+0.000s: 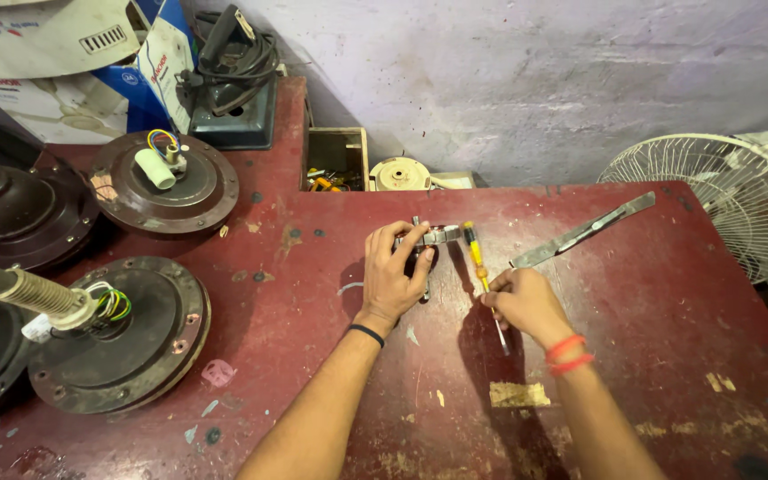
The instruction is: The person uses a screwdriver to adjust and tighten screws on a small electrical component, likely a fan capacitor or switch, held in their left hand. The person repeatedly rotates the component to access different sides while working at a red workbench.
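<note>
A small metal part (437, 236) is held down on the worn red table (651, 320) by the left hand (393, 276). The fingers are curled over the part from the near side and closed on it, with the fingertips resting on its top edge. What kind of fitting it is cannot be told; only a bright metal bar and a dark portion beneath the palm are visible.

A yellow-handled screwdriver (480, 267) is gripped by the right hand (526, 302), the fingers being wrapped shut around the middle of the tool. The handle end lies just beside the metal part; the thin shaft projects back past the hand toward the wrist. Whether the tool touches the part cannot be determined.

A long flat metal blade (584, 231) lies on the table just beyond the right hand, apart from it. Three ceiling fan motors (148, 182) with exposed coloured wiring are set at the left, a table fan guard (740, 200) stands at the right edge, and an open wooden box (335, 160) of small items sits against the wall.

Risks are judged as follows. The part is steadied by fingers alone, so a slip of the tool could drive it into the left fingertips nearby. The part could also be pushed off across the smooth table. The loose blade could be knocked by the right forearm.
</note>
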